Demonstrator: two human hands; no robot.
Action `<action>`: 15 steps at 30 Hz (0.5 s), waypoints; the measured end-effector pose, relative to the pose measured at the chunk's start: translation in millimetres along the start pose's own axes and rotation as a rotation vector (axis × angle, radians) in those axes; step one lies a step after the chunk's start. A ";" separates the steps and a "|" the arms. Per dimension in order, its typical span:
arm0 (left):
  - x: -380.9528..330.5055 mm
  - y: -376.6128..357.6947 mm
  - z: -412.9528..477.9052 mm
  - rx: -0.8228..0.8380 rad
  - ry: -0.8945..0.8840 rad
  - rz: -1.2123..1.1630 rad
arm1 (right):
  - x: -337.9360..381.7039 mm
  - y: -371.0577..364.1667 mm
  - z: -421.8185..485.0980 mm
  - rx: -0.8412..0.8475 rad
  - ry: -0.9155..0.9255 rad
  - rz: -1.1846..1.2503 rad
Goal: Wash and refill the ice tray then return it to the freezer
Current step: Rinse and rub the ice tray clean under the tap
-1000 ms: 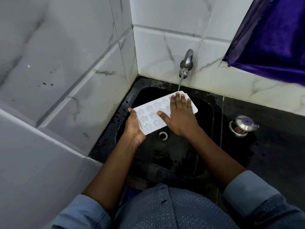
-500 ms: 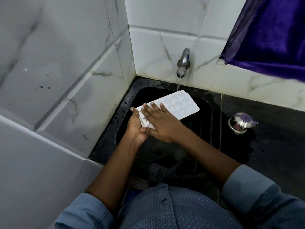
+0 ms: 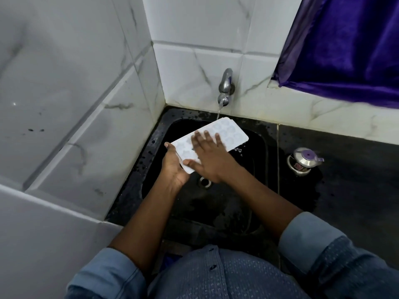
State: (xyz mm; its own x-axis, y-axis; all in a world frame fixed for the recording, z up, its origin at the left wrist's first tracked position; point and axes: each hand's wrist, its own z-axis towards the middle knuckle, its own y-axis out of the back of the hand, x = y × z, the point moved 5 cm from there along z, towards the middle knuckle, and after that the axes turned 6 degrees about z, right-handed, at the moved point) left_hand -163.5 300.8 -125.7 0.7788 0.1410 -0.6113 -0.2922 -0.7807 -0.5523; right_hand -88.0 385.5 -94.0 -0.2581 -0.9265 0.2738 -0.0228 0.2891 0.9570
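A white ice tray (image 3: pixel 234 132) is held tilted over a black sink (image 3: pixel 151 152), its far end under a thin stream from the tap (image 3: pixel 225 87). The left hand (image 3: pixel 172 167) grips the tray's near end, fingers curled underneath. The right hand (image 3: pixel 210 158), flat with fingers spread, has slid from that near end back to the tray's middle. This looks like back-and-forth scrubbing, so washing is underway and refilling not yet begun.

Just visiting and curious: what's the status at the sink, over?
Left hand grips ice tray at near end; right hand flat on top. Tray over sink, tap water hitting far corner. Steel pot apart on counter, not blocking.
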 end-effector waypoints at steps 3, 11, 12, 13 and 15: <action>-0.4 -11.8 10.2 -0.042 0.027 0.066 | 8.9 -10.0 1.0 -0.004 0.132 -0.027; 0.6 -40.5 41.4 0.092 0.060 -0.081 | -60.1 16.5 27.3 0.004 0.004 -0.064; 1.6 -42.2 45.0 0.094 0.067 -0.085 | -74.4 22.0 31.5 -0.002 -0.051 -0.048; 2.4 -41.7 47.8 0.077 0.076 -0.082 | -89.4 27.1 34.9 -0.011 -0.107 -0.036; 2.1 -40.4 50.0 0.028 0.077 -0.067 | -117.1 35.2 38.2 -0.036 -0.213 -0.026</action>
State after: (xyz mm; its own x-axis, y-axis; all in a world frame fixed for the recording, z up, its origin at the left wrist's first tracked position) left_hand -177.8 363.1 -133.0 0.8371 0.1448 -0.5276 -0.2524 -0.7534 -0.6072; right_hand -95.4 513.3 -96.0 -0.4562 -0.8606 0.2263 0.0014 0.2536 0.9673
